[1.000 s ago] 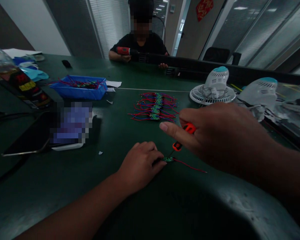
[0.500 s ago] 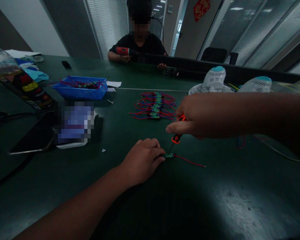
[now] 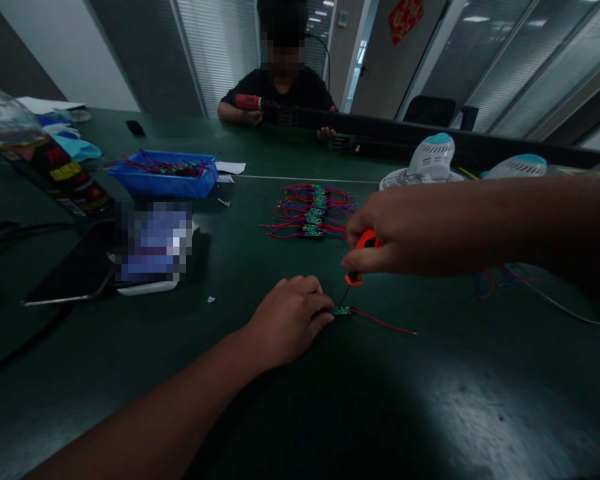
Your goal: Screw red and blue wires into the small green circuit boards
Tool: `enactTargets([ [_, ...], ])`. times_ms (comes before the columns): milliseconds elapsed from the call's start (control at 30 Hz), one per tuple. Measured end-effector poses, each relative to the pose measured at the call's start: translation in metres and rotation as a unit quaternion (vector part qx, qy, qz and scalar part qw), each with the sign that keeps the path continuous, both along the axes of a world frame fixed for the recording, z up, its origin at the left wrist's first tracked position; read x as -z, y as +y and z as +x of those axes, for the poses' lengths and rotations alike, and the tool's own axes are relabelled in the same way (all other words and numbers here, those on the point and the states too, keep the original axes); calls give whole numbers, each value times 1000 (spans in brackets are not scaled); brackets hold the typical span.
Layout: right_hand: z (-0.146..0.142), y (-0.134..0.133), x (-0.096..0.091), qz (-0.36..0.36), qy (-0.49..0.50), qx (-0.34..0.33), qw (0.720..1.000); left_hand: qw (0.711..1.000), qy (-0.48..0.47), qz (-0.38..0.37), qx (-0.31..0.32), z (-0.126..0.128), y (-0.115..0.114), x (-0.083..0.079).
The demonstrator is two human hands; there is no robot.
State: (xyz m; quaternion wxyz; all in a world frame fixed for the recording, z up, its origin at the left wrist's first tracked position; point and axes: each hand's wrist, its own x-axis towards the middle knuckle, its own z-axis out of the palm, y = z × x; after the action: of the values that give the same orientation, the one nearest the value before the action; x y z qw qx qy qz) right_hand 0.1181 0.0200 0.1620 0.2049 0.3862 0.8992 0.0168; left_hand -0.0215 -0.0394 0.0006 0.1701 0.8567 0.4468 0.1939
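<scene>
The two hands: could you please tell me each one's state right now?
Left hand: closed on one end of a green circuit board.
Right hand: closed around an orange-handled screwdriver.

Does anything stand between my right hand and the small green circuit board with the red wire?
Only the orange and black screwdriver your right hand grips: it slants down to the small green circuit board. Nothing else visible intervenes; your left hand is at the board's left end.
</scene>
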Motion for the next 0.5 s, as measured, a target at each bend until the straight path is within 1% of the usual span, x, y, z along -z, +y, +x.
enactTargets([
  [200, 4, -1, -4, -14, 11, 14, 1000, 1000, -3, -15, -1, -1, 1, 0],
  [367, 7, 1, -5, -35, 15, 47, 998, 1000, -8, -15, 1, -2, 1, 0],
  [500, 10, -2, -5, -72, 32, 35, 996, 1000, -3, -13, 2, -2, 1, -1],
])
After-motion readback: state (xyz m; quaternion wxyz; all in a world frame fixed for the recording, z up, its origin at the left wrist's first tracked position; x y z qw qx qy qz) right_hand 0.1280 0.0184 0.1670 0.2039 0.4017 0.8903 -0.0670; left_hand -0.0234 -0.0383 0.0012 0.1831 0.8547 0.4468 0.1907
